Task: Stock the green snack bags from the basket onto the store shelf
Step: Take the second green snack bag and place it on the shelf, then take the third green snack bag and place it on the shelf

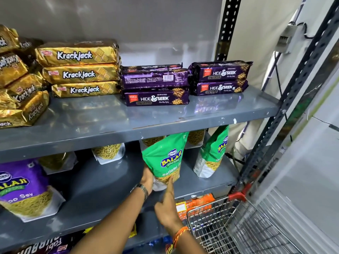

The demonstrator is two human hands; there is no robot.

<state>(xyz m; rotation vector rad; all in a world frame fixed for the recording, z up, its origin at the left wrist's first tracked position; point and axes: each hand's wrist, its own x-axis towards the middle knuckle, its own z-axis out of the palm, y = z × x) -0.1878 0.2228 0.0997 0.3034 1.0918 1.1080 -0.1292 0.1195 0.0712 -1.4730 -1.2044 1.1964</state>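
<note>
Two green snack bags on the middle shelf [110,182] right now. My left hand [147,178] cups the nearer green bag [165,158] from behind at its lower left, fingers hidden, so I cannot tell their spread. My right hand [167,208] has one finger out, tip touching the bag's bottom front. The other green bag [212,153] stands just right; wire basket [220,226] sits below.

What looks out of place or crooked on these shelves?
On the top grey metal shelf, one purple Hide & Seek biscuit pack lies back-side out, barcode showing, unlike its neighbours. The gold Krackjack packs at far left are heaped at angles, not stacked flat. Nothing looks spilled or torn.
</note>
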